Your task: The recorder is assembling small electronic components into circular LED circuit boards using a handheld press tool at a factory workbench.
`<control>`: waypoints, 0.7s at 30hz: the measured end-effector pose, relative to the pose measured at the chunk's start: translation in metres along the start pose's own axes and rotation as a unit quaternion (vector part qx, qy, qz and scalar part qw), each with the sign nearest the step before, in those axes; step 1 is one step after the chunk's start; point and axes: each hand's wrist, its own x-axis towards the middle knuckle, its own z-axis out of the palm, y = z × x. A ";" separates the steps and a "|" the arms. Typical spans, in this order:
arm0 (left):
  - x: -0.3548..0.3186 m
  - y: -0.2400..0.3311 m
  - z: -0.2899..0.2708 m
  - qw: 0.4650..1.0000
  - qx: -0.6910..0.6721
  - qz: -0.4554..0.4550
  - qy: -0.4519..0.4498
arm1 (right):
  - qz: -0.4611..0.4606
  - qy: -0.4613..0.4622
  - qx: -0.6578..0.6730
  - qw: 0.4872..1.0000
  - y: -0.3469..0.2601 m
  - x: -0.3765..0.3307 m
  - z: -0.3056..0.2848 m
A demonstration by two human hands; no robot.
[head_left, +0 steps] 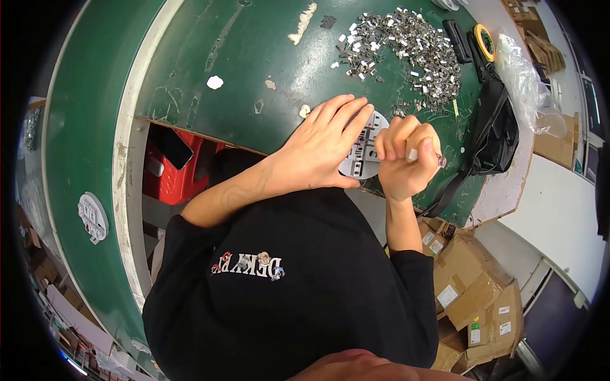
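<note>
Left hand (pixel 323 138) lies spread against the left of a round, pale-grey, slotted disc (pixel 367 151); right hand (pixel 406 159), by its right edge, clenches a slim, dark-ended tool (pixel 442 162).

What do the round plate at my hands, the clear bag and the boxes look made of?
The plate looks like matte plastic, judging by its even pale rim, though painted metal is possible. The bag seems thin, glossy plastic film: see-through and crinkled. The boxes look like dull brown cardboard, with folded flaps.
</note>
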 end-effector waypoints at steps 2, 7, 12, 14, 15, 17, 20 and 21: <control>-0.001 0.000 -0.001 1.000 0.005 0.000 0.004 | -0.004 -0.013 -0.022 1.000 0.001 0.000 0.002; -0.014 -0.010 -0.053 0.994 0.046 -0.058 0.080 | -0.081 0.017 0.005 0.997 -0.017 0.008 -0.013; -0.043 -0.055 -0.168 0.863 0.269 -0.313 0.293 | -0.062 0.125 0.023 0.990 -0.011 0.008 -0.037; -0.042 -0.066 -0.213 0.789 0.314 -0.402 0.343 | -0.058 0.130 0.025 0.990 -0.008 0.009 -0.039; -0.051 -0.077 -0.227 0.787 0.321 -0.399 0.345 | -0.046 0.138 0.029 0.989 -0.007 0.009 -0.039; -0.066 -0.103 -0.238 0.639 0.486 -0.440 0.402 | -0.024 0.153 0.031 0.987 -0.004 0.009 -0.039; -0.042 -0.110 -0.222 0.736 0.442 -0.356 0.370 | -0.021 0.142 0.017 0.989 0.002 0.007 -0.045; -0.027 -0.113 -0.207 0.808 0.397 -0.300 0.314 | -0.015 0.136 0.008 0.991 0.003 0.006 -0.046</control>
